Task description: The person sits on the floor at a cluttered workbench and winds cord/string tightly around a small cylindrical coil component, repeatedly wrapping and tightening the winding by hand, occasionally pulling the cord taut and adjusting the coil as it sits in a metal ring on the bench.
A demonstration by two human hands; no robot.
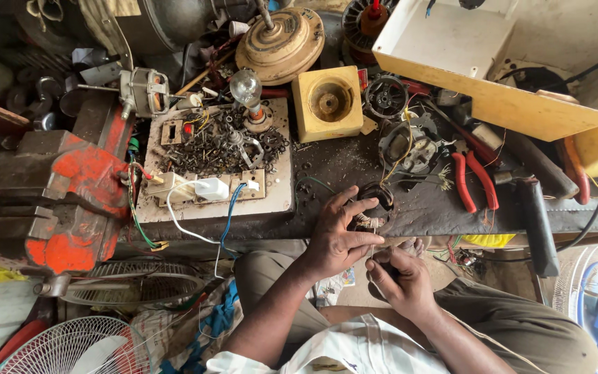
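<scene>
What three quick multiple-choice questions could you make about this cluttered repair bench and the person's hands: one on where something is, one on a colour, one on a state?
1. Where is the red vise?
A. at the bench's left end
B. inside the yellow drawer
C. on the person's lap

2. What colour are the handles of the pliers?
A. green
B. red
C. white

3. What is the left hand doing?
A. resting flat on the knee
B. gripping a small dark wound motor part at the bench edge
C. holding the light bulb

Answers:
1 A, it is fixed left of the white board of screws.
2 B, both curved handles are red.
3 B, its fingers wrap the part while the right hand pinches something small below.
</scene>
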